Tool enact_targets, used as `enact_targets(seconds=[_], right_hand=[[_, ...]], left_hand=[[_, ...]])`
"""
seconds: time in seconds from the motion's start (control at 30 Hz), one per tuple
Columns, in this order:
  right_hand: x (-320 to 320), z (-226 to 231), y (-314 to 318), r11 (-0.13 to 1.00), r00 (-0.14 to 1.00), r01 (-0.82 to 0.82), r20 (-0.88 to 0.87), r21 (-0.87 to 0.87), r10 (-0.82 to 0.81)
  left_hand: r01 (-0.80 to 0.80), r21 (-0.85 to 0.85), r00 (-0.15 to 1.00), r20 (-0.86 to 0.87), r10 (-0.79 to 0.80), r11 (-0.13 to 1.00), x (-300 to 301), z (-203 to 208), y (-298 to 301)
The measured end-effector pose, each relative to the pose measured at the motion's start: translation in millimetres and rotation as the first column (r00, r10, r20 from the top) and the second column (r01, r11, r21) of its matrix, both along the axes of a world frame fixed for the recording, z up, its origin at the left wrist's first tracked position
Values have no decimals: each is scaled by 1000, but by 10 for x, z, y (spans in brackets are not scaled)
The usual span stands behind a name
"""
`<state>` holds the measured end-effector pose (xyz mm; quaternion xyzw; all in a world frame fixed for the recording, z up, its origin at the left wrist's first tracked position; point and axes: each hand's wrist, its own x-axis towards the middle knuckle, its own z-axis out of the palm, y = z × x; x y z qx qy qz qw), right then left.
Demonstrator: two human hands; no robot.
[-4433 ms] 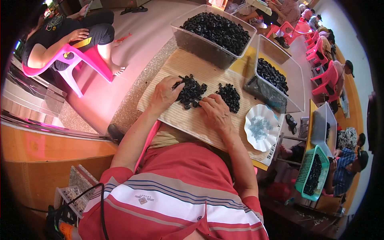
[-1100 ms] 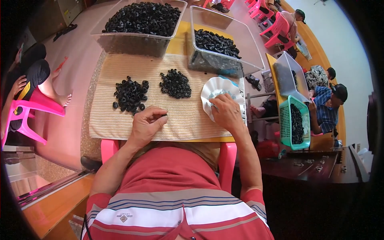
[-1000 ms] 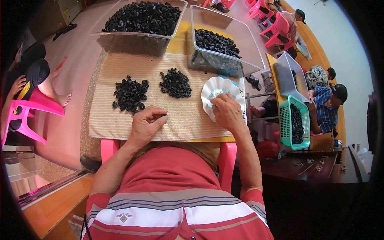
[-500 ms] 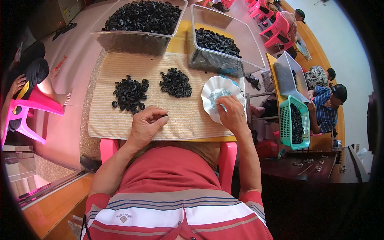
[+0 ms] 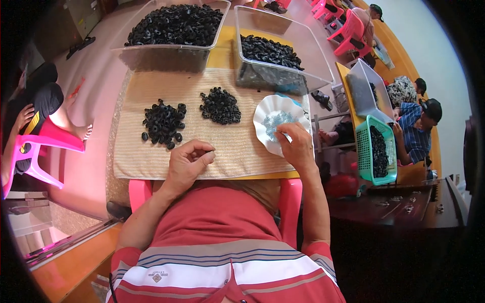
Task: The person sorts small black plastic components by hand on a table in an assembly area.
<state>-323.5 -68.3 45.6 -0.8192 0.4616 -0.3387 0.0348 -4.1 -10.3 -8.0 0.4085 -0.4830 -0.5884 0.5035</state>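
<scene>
My left hand [image 5: 188,164] is closed in a pinch near the table's front edge, with a bit of a small black part [image 5: 211,151] showing at its fingertips. Over a white plate with a wavy rim [image 5: 262,112], my right hand [image 5: 298,146] has thumb and fingers pressed together; what they hold, if anything, is too small to make out. Tiny pale blue, clear-looking pieces [image 5: 276,120] lie in that plate. Ahead of my left hand is a pile of black ring-like parts [image 5: 162,122]. A second pile of smaller black parts [image 5: 220,106] lies between it and the plate.
Two clear plastic bins, one left [image 5: 166,56] and one right [image 5: 273,76], stand at the back, holding black parts. A striped towel [image 5: 136,156] covers the table. To the right are a green basket [image 5: 362,151] and seated people [image 5: 419,131]; another person [image 5: 48,101] sits left.
My right hand has shifted very slightly over the plate, its fingers still pinched. My left hand has turned a little, and less of the black part shows. The whole view has shifted slightly.
</scene>
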Motion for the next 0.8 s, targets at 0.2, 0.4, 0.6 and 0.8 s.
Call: enact_targets(seconds=[0.2, 0.4, 0.6, 0.8], right_hand=[[-19, 4, 56, 999, 998, 32, 45, 17, -33], [-30, -28, 91, 1000, 989, 24, 144, 9, -25], [-54, -63, 139, 998, 967, 29, 252, 60, -43], [-56, -142, 162, 990, 913, 33, 398, 136, -85]], left_hand=[[12, 46, 1000, -20, -11, 999, -54, 39, 17], [43, 13, 999, 26, -44, 999, -98, 37, 21], [69, 36, 997, -39, -67, 997, -134, 59, 10], [104, 80, 990, -99, -96, 991, -140, 87, -17]])
